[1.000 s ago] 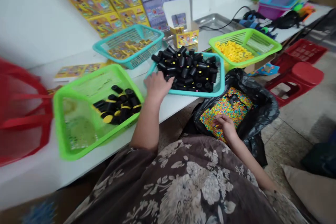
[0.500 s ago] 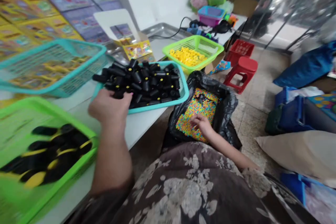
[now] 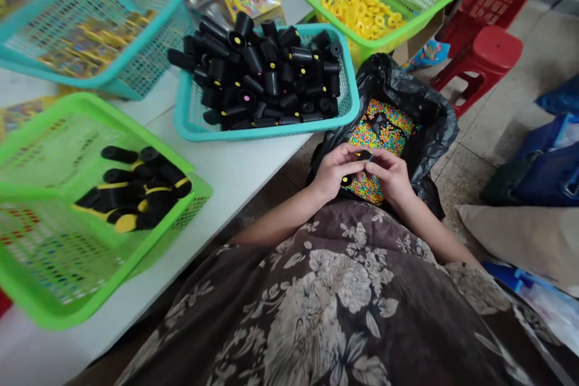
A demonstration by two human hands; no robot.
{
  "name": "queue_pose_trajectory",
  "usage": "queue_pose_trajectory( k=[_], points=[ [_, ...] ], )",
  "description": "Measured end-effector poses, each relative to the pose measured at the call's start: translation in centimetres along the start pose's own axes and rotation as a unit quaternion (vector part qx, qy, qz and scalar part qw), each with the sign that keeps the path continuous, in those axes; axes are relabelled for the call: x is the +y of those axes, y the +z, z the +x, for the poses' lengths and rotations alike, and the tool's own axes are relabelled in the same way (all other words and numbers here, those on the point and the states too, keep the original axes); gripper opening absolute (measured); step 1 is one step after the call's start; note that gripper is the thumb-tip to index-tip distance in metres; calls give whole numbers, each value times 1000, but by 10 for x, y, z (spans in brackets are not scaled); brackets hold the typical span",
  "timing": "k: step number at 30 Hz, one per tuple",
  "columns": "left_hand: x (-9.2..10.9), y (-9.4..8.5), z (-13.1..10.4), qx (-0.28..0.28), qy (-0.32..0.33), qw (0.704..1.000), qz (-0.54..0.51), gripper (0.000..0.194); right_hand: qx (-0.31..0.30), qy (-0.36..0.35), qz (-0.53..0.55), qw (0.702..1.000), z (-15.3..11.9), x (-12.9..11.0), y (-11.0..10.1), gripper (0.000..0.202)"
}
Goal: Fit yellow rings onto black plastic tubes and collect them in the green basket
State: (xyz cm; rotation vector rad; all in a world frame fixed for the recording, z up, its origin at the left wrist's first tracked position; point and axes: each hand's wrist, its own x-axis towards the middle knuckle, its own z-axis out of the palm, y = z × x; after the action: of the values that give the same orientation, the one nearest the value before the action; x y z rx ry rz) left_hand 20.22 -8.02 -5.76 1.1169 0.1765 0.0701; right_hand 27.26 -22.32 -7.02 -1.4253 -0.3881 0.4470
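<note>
Over the bin lined with a black bag (image 3: 429,102), full of small multicoloured beads (image 3: 384,132), my two hands meet. A black cylindrical piece (image 3: 365,155) sits between the fingertips of my left hand (image 3: 332,172) and my right hand (image 3: 393,176), both closed on it. Another black cylinder with a yellow dot (image 3: 346,180) shows under my left fingers; whether that hand grips it is partly hidden. At the table's edge, a teal basket (image 3: 266,134) is heaped with black cylinders (image 3: 271,81), many with yellow dots at the end.
A green basket (image 3: 181,226) on the white table (image 3: 149,289) holds black-and-yellow pieces. Yellow rings (image 3: 362,15) lie in another green basket (image 3: 384,45). Behind left stands a teal basket (image 3: 113,81) with yellow packets. A red stool (image 3: 495,51) and a beige sack (image 3: 511,235) are at right.
My left hand has left the heap of black cylinders and come right, over the beads, to my right hand. Both now hold a black piece. The view has shifted downward.
</note>
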Motion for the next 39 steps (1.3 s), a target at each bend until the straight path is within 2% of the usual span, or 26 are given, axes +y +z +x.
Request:
queue_pose_trajectory(
  k=[4,6,7,8,10,12,13,14,16,18,20,25,27,30,34,39],
  points=[
    [-12,-16,9,4,-74,997,2,34,52,37,-56,996,5,20,-8,49],
    [-18,-22,12,31,-82,996,32,31,58,30,-159,985,9,24,-18,44],
    [-23,-24,14,48,-79,995,47,30,52,22,-240,969,11,25,-24,39],
    [-27,-26,17,68,-73,993,61,29,38,11,-337,941,12,24,-30,33],
    [-37,-29,24,100,-65,989,92,25,-19,-15,-529,848,15,23,-37,21],
    [-46,-32,30,121,-58,981,139,24,-94,-23,-657,747,16,22,-37,18],
    [-49,-33,33,126,-51,976,168,25,-129,-18,-693,709,16,23,-33,19],
    [-52,-33,35,128,-43,971,197,26,-157,-12,-713,683,17,24,-28,21],
    [-54,-35,36,126,-25,962,239,28,-195,-5,-724,662,19,27,-16,24],
    [-54,-37,35,129,-14,958,254,30,-212,-10,-712,669,22,31,-8,25],
    [-54,-39,33,138,-17,960,243,32,-204,-17,-678,705,25,37,-6,24],
    [-48,-40,25,139,-30,976,168,35,-87,-38,-468,879,22,49,-22,24],
    [-44,-36,22,110,-21,983,143,33,-49,-57,-380,922,17,49,-26,28],
    [-36,-27,20,68,-16,992,106,29,-34,-95,-320,942,10,44,-24,34],
    [-33,-17,20,64,-34,996,58,28,-41,-113,-340,933,8,35,-20,37],
    [-35,-16,19,63,-31,997,20,26,-41,-128,-343,930,7,35,-17,37]
  ],
)
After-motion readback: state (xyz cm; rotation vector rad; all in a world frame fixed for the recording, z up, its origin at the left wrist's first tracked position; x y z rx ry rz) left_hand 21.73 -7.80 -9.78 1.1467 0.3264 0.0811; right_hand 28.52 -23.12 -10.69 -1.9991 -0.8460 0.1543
